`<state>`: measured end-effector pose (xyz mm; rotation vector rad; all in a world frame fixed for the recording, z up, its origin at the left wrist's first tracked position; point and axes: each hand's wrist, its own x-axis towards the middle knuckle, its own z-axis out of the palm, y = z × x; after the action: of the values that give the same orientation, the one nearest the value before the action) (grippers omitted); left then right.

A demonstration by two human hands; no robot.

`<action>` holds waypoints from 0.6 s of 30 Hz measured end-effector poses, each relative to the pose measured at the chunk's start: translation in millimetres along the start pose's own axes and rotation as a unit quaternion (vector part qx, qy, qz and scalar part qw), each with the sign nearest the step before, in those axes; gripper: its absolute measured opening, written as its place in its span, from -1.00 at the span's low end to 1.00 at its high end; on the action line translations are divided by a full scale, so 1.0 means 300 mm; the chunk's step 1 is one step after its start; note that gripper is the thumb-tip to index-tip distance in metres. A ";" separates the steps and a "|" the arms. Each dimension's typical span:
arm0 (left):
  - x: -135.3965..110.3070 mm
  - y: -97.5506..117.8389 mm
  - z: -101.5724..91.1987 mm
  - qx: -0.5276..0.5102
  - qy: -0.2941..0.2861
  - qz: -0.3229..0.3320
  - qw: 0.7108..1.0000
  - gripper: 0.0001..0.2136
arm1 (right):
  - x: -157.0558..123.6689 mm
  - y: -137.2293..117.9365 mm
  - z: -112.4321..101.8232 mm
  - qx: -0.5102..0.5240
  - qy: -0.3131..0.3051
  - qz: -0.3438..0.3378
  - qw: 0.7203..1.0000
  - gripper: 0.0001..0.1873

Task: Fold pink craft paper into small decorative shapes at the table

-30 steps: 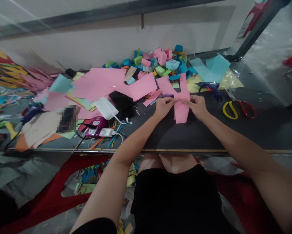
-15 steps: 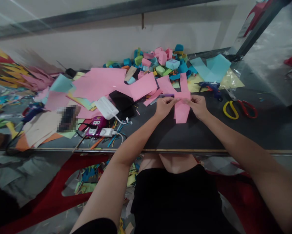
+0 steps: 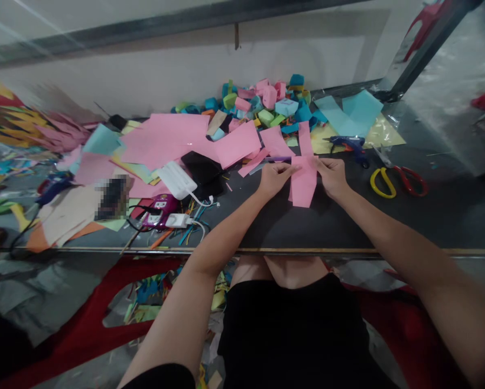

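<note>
A pink paper strip (image 3: 303, 183) lies on the dark table (image 3: 388, 221) between both my hands. My left hand (image 3: 273, 178) pinches its upper left edge with closed fingers. My right hand (image 3: 333, 177) pinches its upper right edge the same way. Just beyond the strip lie two more pink paper pieces (image 3: 277, 141), one a narrow strip (image 3: 305, 138). A purple pen-like object (image 3: 278, 159) rests just above my left hand.
Yellow and red scissors (image 3: 397, 180) and a blue glue gun (image 3: 350, 145) lie to the right. Folded paper boxes (image 3: 266, 102) pile up at the back. Pink sheets (image 3: 173, 138), chargers (image 3: 177, 181), a black pouch (image 3: 204, 170) and scraps cover the left. A red stool (image 3: 104, 313) stands below.
The pink strip's upper part, which reached up toward the far strip, now ends at my fingers with a straight top edge. My hands have shifted slightly down and apart.
</note>
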<state>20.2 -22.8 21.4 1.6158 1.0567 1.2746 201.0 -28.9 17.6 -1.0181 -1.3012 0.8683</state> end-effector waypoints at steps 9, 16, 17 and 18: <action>0.015 -0.029 -0.001 -0.013 0.033 -0.009 0.999 -0.42 | 0.005 0.001 -0.001 0.051 -0.108 0.106 0.987 -0.40; 0.025 -0.047 -0.006 -0.015 0.073 -0.010 0.997 -0.38 | -0.016 -0.004 0.000 -0.046 -0.165 0.133 0.976 -0.52; 0.026 -0.047 -0.005 -0.013 0.074 -0.015 0.997 -0.38 | -0.017 -0.006 -0.001 -0.054 -0.159 0.132 0.977 -0.53; 0.025 -0.046 -0.004 -0.012 0.075 -0.018 0.997 -0.38 | -0.017 -0.008 -0.002 -0.059 -0.154 0.131 0.977 -0.53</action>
<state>18.2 -11.0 10.9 1.4945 1.1524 1.3963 201.1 -34.4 18.1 -1.2023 -1.5132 1.1978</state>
